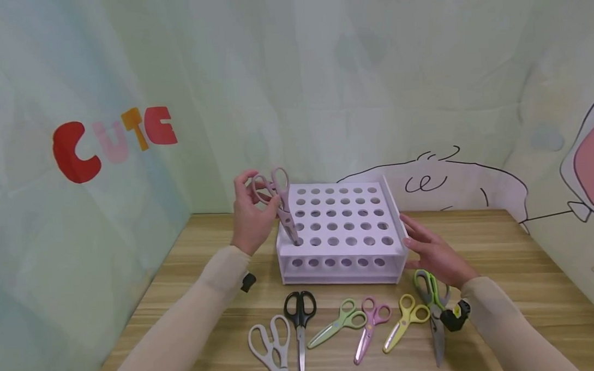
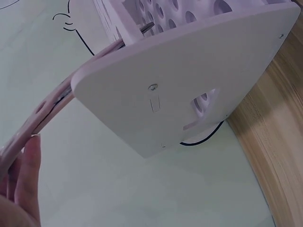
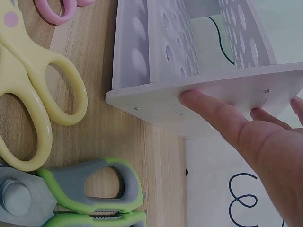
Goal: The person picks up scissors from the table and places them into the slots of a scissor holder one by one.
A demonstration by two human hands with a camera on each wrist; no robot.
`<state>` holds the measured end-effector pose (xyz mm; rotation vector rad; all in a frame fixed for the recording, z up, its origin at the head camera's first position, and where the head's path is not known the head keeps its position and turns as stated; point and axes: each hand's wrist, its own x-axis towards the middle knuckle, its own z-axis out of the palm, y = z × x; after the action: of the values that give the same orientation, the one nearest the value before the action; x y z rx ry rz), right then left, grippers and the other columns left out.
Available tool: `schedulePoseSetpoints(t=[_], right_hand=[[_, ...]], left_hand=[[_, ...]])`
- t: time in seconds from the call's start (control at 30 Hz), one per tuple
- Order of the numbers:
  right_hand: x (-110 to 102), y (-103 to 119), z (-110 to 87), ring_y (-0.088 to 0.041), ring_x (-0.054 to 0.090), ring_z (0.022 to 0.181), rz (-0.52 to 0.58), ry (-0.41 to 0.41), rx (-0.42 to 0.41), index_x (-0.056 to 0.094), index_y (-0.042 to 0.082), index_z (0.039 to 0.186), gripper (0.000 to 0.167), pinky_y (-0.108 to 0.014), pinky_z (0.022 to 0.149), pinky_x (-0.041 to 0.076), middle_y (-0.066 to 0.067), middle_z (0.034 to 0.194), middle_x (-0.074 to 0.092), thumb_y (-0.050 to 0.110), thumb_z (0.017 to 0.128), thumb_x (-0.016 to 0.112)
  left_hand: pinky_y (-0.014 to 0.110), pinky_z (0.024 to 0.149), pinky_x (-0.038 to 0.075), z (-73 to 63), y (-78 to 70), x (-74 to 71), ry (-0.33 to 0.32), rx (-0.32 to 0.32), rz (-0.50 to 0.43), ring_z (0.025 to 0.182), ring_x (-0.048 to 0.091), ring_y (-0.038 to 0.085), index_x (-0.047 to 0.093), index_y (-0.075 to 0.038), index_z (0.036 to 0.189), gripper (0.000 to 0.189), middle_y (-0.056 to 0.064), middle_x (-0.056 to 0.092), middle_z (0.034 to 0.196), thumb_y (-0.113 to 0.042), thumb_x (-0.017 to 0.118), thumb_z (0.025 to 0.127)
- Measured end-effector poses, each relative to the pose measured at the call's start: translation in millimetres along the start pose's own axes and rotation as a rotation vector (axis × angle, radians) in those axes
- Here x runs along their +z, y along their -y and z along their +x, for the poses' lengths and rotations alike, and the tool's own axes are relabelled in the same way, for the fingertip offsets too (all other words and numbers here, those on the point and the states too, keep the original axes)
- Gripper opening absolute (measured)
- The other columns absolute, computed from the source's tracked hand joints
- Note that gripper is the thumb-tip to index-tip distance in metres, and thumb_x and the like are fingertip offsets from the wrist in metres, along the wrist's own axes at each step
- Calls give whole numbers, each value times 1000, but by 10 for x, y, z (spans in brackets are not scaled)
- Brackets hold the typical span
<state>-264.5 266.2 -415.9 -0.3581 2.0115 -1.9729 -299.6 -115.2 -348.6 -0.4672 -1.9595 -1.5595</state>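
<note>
Pale pink scissors (image 1: 285,213) are held by the handles in my left hand (image 1: 253,217), blades pointing down. Their tip is at a front-left hole of a white rack (image 1: 340,249) with rows of round holes. From the left wrist view, the scissors (image 2: 52,101) slant past the rack's side panel (image 2: 180,85), and the blade tip shows inside the top edge; how deep it sits cannot be told. My right hand (image 1: 432,252) rests against the rack's right side panel, its fingers (image 3: 213,113) touching the outer face in the right wrist view.
Along the front of the wooden table lie white scissors (image 1: 273,347), black scissors (image 1: 300,316), green scissors (image 1: 338,323), pink scissors (image 1: 368,330), yellow scissors (image 1: 404,323) and grey-green scissors (image 1: 435,311). A printed curtain (image 1: 294,98) hangs behind the rack.
</note>
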Motion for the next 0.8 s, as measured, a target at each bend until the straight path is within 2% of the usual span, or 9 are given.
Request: schedulePoseSetpoints(t=[0.17,0.37,0.6,0.8], right_hand=[[5,4,1,-50,16,143,0,0,-1,5,23,160,67,-61,98,43,-20,163,-4,22,106,45],[13,12,0,-51,18,142,-6,1,1,4,23,160,67,-61,98,44,-20,163,-4,23,106,45],[7,3,11,-50,18,142,-3,0,5,5,24,160,67,-60,98,45,-20,163,-3,22,106,45],[6,4,9,-49,15,144,-4,-6,7,5,23,160,66,-60,97,45,-19,164,-4,21,107,44]], left_hand=[[23,67,52,-12,14,36,26,12,44,83,58,21,35,-9,137,60,14,62,105,5,67,89],[23,60,52,-44,52,82,53,37,72,83,59,22,35,-7,136,59,14,63,102,8,66,87],[24,50,49,-79,101,110,88,45,94,83,58,21,36,-10,137,62,12,63,102,8,67,86],[26,55,52,-108,116,144,107,58,119,84,59,21,37,-11,137,62,11,63,101,8,67,87]])
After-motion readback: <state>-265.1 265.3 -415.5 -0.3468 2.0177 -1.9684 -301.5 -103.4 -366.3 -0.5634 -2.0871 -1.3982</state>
